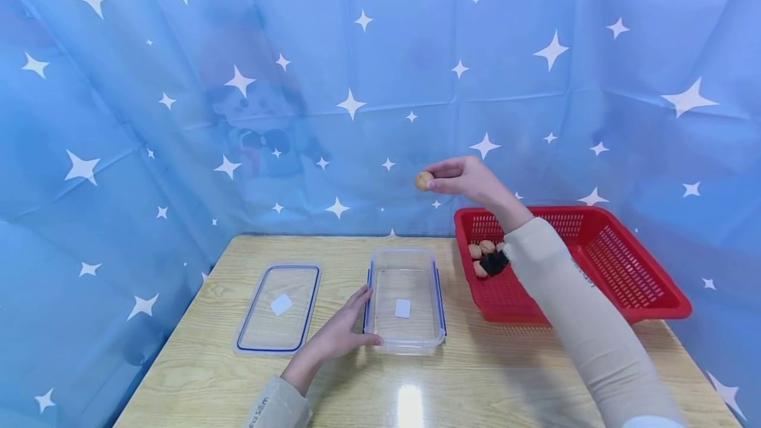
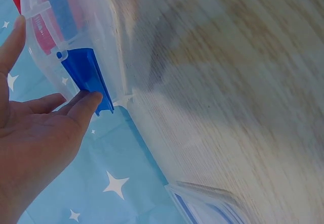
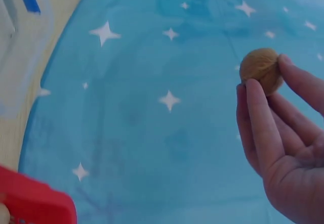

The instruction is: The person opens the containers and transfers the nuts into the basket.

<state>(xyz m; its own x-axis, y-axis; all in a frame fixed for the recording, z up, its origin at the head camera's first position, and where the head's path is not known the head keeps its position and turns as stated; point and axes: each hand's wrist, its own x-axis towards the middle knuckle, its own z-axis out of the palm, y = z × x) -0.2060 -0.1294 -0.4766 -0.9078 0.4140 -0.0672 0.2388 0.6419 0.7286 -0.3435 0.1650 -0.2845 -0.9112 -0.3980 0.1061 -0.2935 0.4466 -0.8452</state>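
High above the table, my right hand pinches a walnut between thumb and fingertips. In the right wrist view the walnut shows its round tan shell, with thumb and fingers on opposite sides. A clear plastic food container, lidless and with a white label inside, stands on the table. My left hand rests spread against its left side. Its fingertips touch a blue side latch in the left wrist view, and the thumb lies at the rim. More walnuts lie in a red basket on the right.
A flat clear lid with a blue seal lies left of the container on the wooden table. A small black object shows beneath the right sleeve, over the basket. A blue star-patterned curtain hangs behind the table.
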